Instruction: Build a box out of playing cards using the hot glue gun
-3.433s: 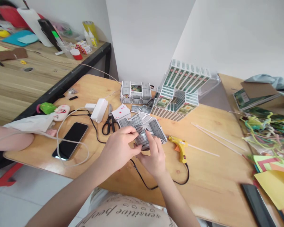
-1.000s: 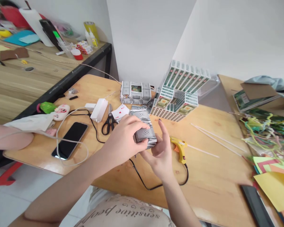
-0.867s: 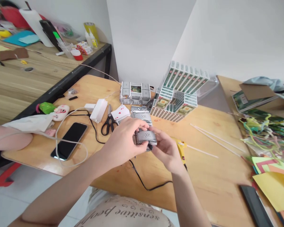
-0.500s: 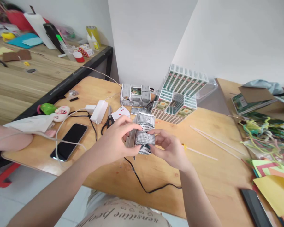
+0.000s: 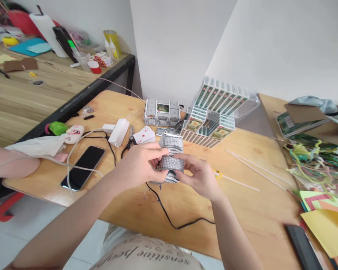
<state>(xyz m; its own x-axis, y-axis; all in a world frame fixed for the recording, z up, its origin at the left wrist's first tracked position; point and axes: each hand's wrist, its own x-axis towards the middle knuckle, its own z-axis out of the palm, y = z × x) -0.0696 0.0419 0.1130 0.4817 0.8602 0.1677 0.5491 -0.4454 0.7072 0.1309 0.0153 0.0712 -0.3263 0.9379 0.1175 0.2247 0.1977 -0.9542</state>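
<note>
Near the middle of the wooden table (image 5: 250,210) stands a grey-and-white patterned piece made of playing cards (image 5: 172,142). My left hand (image 5: 142,161) grips the left edge of its front card, thumb low and fingers above. On the right edge of that same card, my right hand (image 5: 198,174) pinches with thumb and fingers. The card bows slightly between the two hands. Behind it sits a similar card-built block (image 5: 162,112). Loose playing cards (image 5: 145,135) and black scissors (image 5: 129,144) lie to the left of the held piece.
A stack of green-and-white card boxes (image 5: 221,95) rises at the back right. To the left are a white adapter (image 5: 118,132), a phone (image 5: 83,168), cables and another person's arm (image 5: 12,161). A yellow-handled tool (image 5: 218,174) lies right of my right hand, near thin white sticks (image 5: 259,170).
Both hands have shifted slightly, and the left fingers have closed in nearer the card. The front card now looks more bowed. More of the yellow-handled tool shows.
</note>
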